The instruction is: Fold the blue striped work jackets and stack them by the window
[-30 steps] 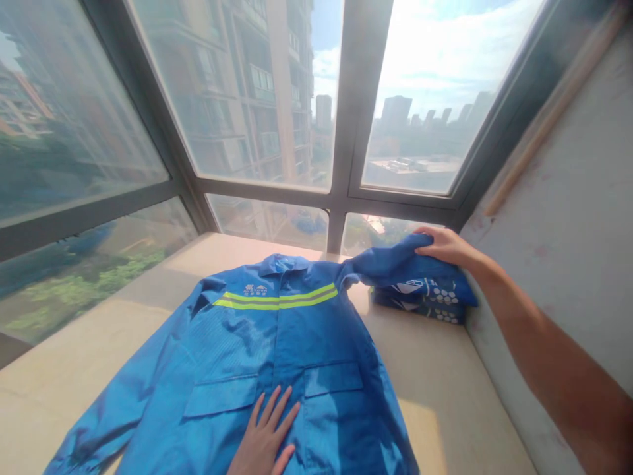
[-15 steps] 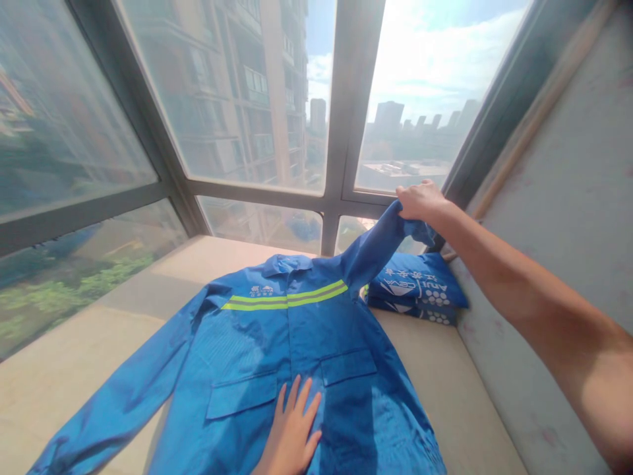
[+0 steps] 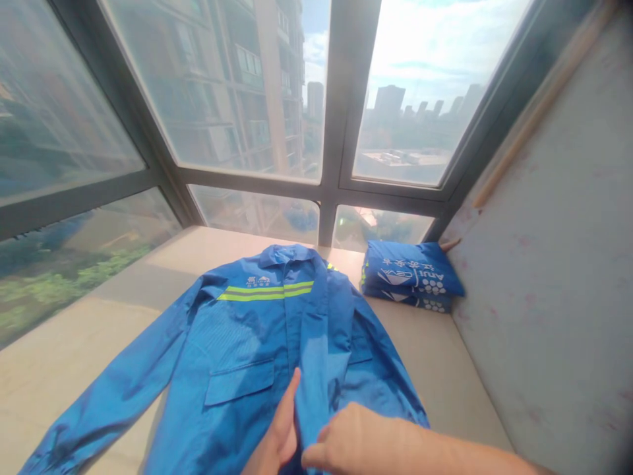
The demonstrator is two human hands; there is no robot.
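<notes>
A blue work jacket [image 3: 237, 343] with a yellow-green and grey reflective band across its chest lies front up before me. Its right-hand sleeve [image 3: 314, 343] is folded inward over the front and runs down toward me. Near that sleeve's lower end my right hand [image 3: 361, 439] is closed on the fabric, fingers curled. My left hand [image 3: 279, 429] rests tilted on its edge on the jacket front, along the sleeve's left side, with a finger stretched out; its other fingers are partly hidden. The left-hand sleeve [image 3: 119, 382] lies spread out on the surface.
A stack of folded blue garments [image 3: 413, 276] with white printing sits at the back right, by the wall [image 3: 548, 277]. The pale ledge [image 3: 113, 290] under the jacket ends at framed windows [image 3: 324, 138]. A small wooden stick end [image 3: 451, 244] shows behind the stack.
My right hand has brought the raised sleeve down and inward across the jacket front. My left hand has turned from lying flat onto its edge beside the sleeve.
</notes>
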